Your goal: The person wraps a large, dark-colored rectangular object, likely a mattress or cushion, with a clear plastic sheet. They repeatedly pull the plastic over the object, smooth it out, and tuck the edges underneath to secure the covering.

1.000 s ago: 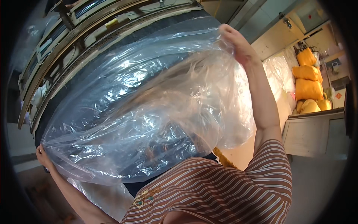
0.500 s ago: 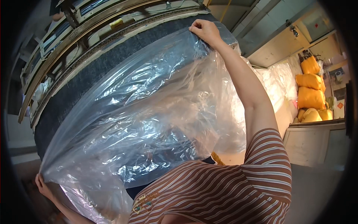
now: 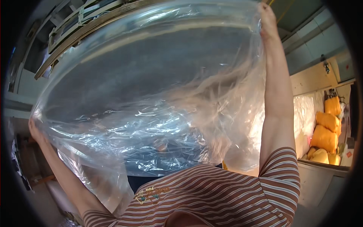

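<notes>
A large clear plastic sheet [image 3: 151, 109], thin and crinkled, stretches between my two hands and hangs down in front of my body. At the upper right, my right hand [image 3: 267, 22] is closed on one end of its far edge, with the arm nearly straight. My left hand [image 3: 36, 130] grips the other end of that edge at the far left, where the film bunches into folds. The far edge of the film is lifted and bows outward. Through it shows a dark table surface [image 3: 124, 64], blurred by the plastic.
Behind the table runs a machine frame with wooden and metal rails [image 3: 85, 32]. More crumpled clear plastic [image 3: 304, 113] lies at the right. Beyond it, several orange-yellow bundles [image 3: 325, 136] are stacked by a pale cabinet [image 3: 321, 181].
Both hands have risen, the right one also moving outward to the right. The sheet's far edge has lifted off the dark surface and spread wider. My view has shifted slightly.
</notes>
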Demonstrator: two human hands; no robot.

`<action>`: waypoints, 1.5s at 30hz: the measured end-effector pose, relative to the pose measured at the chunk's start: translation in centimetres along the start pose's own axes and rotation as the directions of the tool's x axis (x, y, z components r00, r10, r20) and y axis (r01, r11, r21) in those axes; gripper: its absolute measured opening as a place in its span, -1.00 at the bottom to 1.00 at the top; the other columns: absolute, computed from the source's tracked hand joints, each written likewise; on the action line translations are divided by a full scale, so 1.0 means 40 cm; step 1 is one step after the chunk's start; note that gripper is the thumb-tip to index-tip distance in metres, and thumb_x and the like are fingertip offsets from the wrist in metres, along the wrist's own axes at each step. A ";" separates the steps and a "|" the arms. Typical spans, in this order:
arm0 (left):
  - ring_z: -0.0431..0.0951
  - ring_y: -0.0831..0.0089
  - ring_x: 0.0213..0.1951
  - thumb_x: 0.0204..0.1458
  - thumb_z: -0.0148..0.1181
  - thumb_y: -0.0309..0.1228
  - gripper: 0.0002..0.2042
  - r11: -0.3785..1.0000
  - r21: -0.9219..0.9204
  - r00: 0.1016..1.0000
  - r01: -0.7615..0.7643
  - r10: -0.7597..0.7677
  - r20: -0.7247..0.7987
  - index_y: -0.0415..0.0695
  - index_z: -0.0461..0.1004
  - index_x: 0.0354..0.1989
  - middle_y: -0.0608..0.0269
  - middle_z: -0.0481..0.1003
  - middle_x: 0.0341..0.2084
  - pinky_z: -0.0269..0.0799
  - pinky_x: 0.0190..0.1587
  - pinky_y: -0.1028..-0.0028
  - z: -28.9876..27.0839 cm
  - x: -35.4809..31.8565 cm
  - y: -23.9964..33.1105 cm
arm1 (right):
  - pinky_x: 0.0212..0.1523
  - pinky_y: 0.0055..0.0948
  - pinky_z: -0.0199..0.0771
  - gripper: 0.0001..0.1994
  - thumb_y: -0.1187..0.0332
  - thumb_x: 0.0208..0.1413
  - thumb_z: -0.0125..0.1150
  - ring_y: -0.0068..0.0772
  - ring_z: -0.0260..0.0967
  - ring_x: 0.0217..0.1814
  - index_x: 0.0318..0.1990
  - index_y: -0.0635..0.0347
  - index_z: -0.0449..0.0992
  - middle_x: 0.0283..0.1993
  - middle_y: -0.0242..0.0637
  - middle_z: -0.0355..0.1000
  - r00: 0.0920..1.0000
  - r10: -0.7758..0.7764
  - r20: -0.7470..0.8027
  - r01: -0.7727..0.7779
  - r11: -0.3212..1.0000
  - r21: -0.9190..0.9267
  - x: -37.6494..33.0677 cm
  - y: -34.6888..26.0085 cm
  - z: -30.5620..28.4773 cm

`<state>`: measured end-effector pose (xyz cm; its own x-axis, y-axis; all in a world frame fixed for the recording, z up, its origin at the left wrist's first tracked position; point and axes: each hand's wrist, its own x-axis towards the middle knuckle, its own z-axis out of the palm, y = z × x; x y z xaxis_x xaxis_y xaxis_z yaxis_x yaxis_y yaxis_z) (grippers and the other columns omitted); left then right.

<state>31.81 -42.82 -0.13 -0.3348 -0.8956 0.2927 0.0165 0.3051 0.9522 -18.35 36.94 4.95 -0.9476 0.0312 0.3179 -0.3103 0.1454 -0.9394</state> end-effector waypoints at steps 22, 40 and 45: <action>0.45 0.50 -0.19 0.03 0.21 -0.15 -0.61 0.857 0.495 0.986 -0.141 0.075 0.150 -0.26 0.52 -0.14 0.20 0.53 -0.24 0.29 -0.03 0.55 0.219 0.476 -0.346 | -0.10 -0.31 0.30 -0.70 0.20 -0.18 0.31 -0.16 0.28 -0.17 -0.40 0.23 0.42 -0.23 -0.11 0.28 0.926 -0.273 -0.260 0.063 0.792 -0.608 0.026 0.252 0.095; 0.47 0.38 -0.18 0.10 0.15 -0.16 -0.64 0.857 0.427 0.953 -0.288 0.212 0.216 -0.21 0.53 -0.12 0.23 0.50 -0.16 0.33 -0.08 0.44 0.089 0.356 -0.167 | -0.19 -0.20 0.28 -0.58 0.03 0.10 0.01 -0.03 0.34 -0.24 -0.35 0.26 0.54 -0.29 -0.12 0.43 0.952 -0.202 0.229 0.285 0.316 -0.905 -0.055 0.161 0.044; 0.50 0.34 -0.17 0.08 0.11 -0.25 -0.68 0.654 0.739 0.978 -0.159 0.001 0.210 -0.18 0.50 -0.07 0.15 0.51 -0.14 0.38 -0.10 0.39 -0.217 0.366 0.010 | -0.39 -0.54 0.08 -0.68 0.13 0.22 -0.04 -0.59 0.01 -0.43 -0.48 0.14 0.26 -0.49 -0.51 0.09 0.871 0.070 0.486 0.101 0.943 -0.316 -0.264 -0.010 0.060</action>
<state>35.12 -58.61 5.29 -0.5249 -0.8077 0.2687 -0.6326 0.5813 0.5117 -8.40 34.16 1.67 -0.8841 -0.4428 0.1494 -0.3642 0.4527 -0.8139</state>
